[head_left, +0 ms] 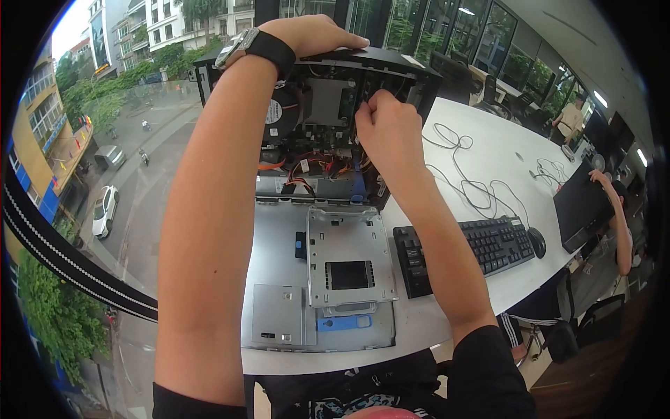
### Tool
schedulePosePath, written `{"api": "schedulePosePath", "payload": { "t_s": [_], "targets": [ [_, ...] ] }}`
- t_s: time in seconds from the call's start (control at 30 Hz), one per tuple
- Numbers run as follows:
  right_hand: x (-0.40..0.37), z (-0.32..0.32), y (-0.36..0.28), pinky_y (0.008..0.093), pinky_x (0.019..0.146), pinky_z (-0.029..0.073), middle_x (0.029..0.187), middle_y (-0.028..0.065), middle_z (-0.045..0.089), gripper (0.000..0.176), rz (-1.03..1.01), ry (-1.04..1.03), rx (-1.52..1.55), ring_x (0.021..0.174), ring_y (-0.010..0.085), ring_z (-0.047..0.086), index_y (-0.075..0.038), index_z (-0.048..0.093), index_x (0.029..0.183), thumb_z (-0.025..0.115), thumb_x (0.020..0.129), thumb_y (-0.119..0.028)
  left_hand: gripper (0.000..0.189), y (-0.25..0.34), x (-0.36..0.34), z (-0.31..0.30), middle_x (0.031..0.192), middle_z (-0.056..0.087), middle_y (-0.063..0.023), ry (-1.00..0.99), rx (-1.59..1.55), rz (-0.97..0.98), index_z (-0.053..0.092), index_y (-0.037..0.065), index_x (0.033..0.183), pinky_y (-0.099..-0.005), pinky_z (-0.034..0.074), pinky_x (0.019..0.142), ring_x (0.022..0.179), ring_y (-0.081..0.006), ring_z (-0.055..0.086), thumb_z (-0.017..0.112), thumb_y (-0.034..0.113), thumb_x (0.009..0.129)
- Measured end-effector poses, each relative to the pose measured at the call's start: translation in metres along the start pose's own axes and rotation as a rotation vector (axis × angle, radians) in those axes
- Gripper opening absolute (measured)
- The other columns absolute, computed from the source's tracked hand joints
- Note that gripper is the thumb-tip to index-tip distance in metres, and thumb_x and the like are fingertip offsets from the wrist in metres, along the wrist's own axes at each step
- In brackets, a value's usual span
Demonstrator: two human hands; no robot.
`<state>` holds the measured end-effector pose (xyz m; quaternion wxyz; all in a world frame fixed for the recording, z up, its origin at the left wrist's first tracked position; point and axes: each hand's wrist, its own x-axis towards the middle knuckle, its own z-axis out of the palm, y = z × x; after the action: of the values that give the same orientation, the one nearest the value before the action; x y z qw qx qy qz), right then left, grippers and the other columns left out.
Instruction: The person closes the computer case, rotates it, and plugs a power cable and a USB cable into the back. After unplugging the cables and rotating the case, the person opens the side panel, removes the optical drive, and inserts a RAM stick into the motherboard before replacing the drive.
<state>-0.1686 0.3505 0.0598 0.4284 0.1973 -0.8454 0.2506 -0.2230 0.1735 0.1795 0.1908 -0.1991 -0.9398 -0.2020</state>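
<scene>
An opened computer case (307, 188) stands at the back of the white table, showing a round fan (283, 112) and orange, red and black cables (307, 167). My left hand (317, 36) lies over the top edge of the case, its fingers stretched to the right, a watch on the wrist. Inside the right part of the case is my right hand (384, 119), its fingers curled together; what they hold, if anything, is hidden. Nearer to me lies a silver side panel (276, 272) with a metal drive bracket (349, 244) on it.
A black keyboard (495, 244) and a mouse (536, 242) lie to the right, with loose cables (464, 185) behind them. At the far right, a person's arm (620, 223) reaches to a monitor (583, 202). A window (125, 230) runs along the left.
</scene>
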Motion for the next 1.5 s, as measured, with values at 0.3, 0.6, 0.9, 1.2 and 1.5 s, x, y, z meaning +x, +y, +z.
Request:
{"api": "schedulePosePath", "payload": {
  "t_s": [0.3, 0.6, 0.9, 1.2, 1.5],
  "targets": [
    [0.001, 0.002, -0.002, 0.0471, 0.063, 0.057, 0.064, 0.0257, 0.064, 0.016, -0.008, 0.004, -0.005, 0.063, 0.0426, 0.068, 0.004, 0.062, 0.079, 0.063, 0.087, -0.009, 0.073, -0.002, 0.002, 0.000, 0.114, 0.071, -0.0180, -0.016, 0.064, 0.024, 0.075, 0.004, 0.114, -0.0389, 0.047, 0.098, 0.106, -0.0337, 0.067, 0.056, 0.070, 0.089],
    [0.001, 0.005, 0.000, 0.0473, 0.065, 0.057, 0.065, 0.0249, 0.065, 0.015, 0.011, 0.003, 0.009, 0.065, 0.0424, 0.069, 0.004, 0.062, 0.079, 0.063, 0.087, -0.009, 0.072, -0.001, 0.002, 0.001, 0.114, 0.071, -0.0189, -0.007, 0.092, 0.038, 0.076, 0.004, 0.112, -0.0383, 0.047, 0.097, 0.105, -0.0346, 0.067, 0.054, 0.069, 0.091],
    [0.005, 0.009, -0.002, 0.0454, 0.069, 0.055, 0.069, 0.0216, 0.067, 0.016, 0.055, -0.010, -0.046, 0.069, 0.0415, 0.069, 0.001, 0.065, 0.078, 0.066, 0.086, -0.012, 0.075, -0.005, 0.000, -0.001, 0.115, 0.070, -0.0203, -0.010, 0.017, 0.089, 0.076, 0.002, 0.111, -0.0390, 0.048, 0.096, 0.105, -0.0364, 0.067, 0.056, 0.071, 0.088],
    [0.010, 0.010, -0.003, 0.0489, 0.068, 0.058, 0.069, 0.0275, 0.066, 0.014, 0.009, -0.019, -0.051, 0.068, 0.0446, 0.069, 0.005, 0.062, 0.078, 0.064, 0.084, -0.008, 0.074, -0.010, 0.004, 0.004, 0.115, 0.070, -0.0208, 0.054, 0.080, 0.145, 0.076, 0.004, 0.113, -0.0396, 0.047, 0.097, 0.106, -0.0371, 0.067, 0.054, 0.070, 0.090],
    [0.019, 0.003, 0.001, 0.0489, 0.077, 0.057, 0.078, 0.0300, 0.067, 0.019, 0.120, -0.113, 0.042, 0.078, 0.0471, 0.069, 0.007, 0.068, 0.082, 0.065, 0.085, -0.011, 0.064, 0.008, -0.001, -0.014, 0.120, 0.068, -0.0211, -0.119, 0.126, 0.102, 0.070, 0.005, 0.122, -0.0422, 0.047, 0.099, 0.111, -0.0383, 0.064, 0.051, 0.060, 0.096]
  ]
}}
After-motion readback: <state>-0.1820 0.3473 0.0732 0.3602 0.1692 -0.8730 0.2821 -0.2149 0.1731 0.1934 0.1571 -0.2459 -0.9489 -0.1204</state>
